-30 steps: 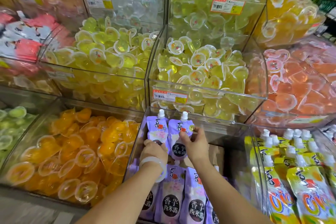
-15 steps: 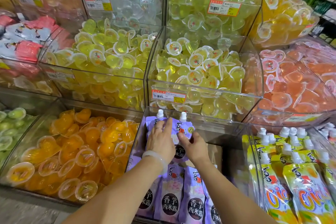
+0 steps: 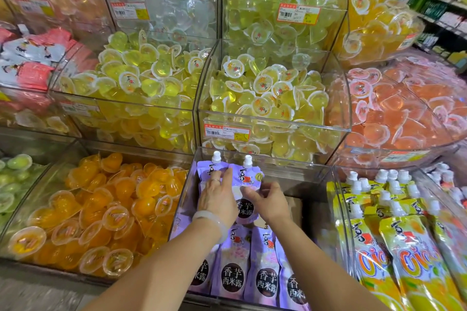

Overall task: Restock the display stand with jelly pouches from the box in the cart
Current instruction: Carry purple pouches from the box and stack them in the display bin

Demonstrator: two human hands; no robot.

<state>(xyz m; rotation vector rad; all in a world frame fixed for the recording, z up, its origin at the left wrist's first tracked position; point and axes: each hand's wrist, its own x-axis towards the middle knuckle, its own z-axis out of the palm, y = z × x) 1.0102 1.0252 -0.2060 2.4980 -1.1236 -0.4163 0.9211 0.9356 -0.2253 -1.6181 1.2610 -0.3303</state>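
orange jelly cups (image 3: 83, 212) fill bin at left, untouched. left hand (image 3: 219, 197) lies flat on left purple pouch (image 3: 206, 171), fingers straight and together, probably to press it back so it stays upright against rear wall. right hand (image 3: 270, 199) pinches edge of right purple pouch (image 3: 249, 179) with curled fingers, seemingly to line it up beside first. clear bin (image 3: 290, 168) has row of same pouches lying in front, space at right. yellow pouches (image 3: 404, 247) stand in next bin. box and cart not in view.

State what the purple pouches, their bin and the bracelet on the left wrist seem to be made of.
Purple pouches: apparently flexible printed plastic film, slightly glossy, with white plastic screw caps.
Bin: clear rigid plastic, likely acrylic; contents show through, edges glint.
Bracelet: smooth milky-white ring, possibly jade or glass.
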